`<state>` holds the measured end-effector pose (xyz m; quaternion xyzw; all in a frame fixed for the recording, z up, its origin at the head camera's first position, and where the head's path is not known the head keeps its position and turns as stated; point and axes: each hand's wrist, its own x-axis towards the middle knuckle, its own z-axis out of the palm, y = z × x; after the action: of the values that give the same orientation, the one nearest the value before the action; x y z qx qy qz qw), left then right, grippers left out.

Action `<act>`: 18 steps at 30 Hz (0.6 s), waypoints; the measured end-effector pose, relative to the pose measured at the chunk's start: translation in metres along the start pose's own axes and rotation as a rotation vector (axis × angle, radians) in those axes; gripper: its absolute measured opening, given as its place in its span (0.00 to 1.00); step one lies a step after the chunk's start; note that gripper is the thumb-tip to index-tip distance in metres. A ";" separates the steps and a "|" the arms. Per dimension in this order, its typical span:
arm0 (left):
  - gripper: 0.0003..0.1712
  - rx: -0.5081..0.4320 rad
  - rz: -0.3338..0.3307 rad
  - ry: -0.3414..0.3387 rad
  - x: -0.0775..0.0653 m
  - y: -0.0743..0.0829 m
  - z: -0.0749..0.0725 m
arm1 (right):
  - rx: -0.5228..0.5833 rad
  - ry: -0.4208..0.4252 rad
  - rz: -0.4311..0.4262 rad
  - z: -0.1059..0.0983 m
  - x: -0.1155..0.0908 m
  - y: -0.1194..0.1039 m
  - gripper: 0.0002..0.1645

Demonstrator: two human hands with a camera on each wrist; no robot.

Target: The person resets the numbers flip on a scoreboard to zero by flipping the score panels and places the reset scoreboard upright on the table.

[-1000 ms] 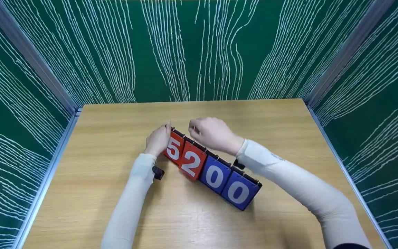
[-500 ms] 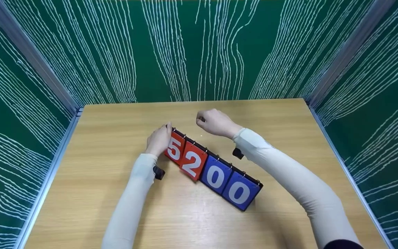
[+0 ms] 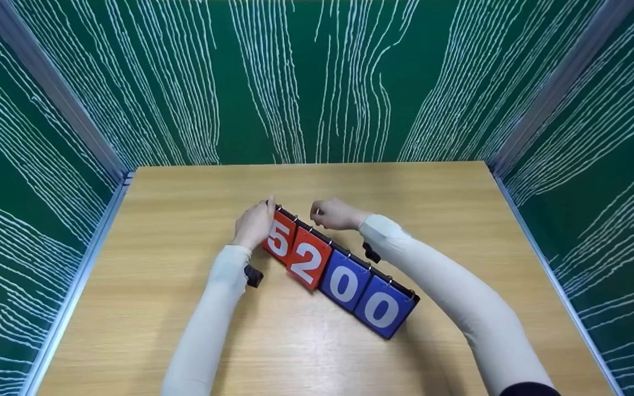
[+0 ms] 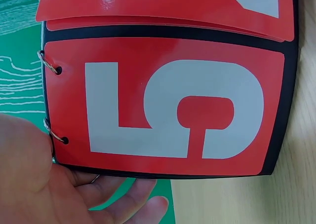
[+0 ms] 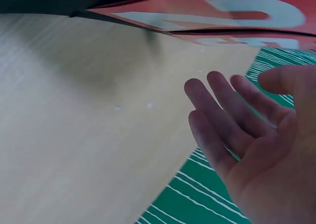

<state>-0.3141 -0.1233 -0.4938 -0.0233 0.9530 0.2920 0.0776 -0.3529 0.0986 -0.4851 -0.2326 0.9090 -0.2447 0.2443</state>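
Note:
A tabletop flip scoreboard (image 3: 344, 278) stands slantwise on the table, its front reading 5 and 2 on red cards and 0 and 0 on blue ones. My left hand (image 3: 255, 224) grips its far left end. In the left wrist view, the fingers (image 4: 118, 206) lie along the end edge beside the red 5 card (image 4: 165, 110), which hangs from two metal rings. My right hand (image 3: 336, 214) is just behind the top edge, near the red 2 card (image 3: 309, 258). The right wrist view shows its fingers (image 5: 217, 105) loosely bent, holding nothing, below red cards (image 5: 256, 12).
The wooden table (image 3: 185, 319) is enclosed by green panels (image 3: 262, 82) with white wavy lines at the back and both sides. Metal posts (image 3: 69, 93) stand in the back corners. A small black camera (image 3: 253, 276) is strapped at the left wrist.
My right hand first rose away from the scoreboard's top edge, then came back down close behind it. The left hand stays at the left end, and the displayed digits are the same.

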 end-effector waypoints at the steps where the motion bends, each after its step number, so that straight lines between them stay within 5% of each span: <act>1: 0.41 0.000 0.002 0.002 0.000 0.000 0.000 | 0.009 -0.015 0.004 0.003 0.001 0.001 0.18; 18: 0.39 0.006 0.027 0.016 -0.003 -0.001 -0.002 | -0.045 -0.117 -0.012 0.037 0.011 0.023 0.24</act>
<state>-0.3111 -0.1249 -0.4926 -0.0125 0.9547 0.2898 0.0661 -0.3477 0.0976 -0.5296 -0.2572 0.8971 -0.2114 0.2903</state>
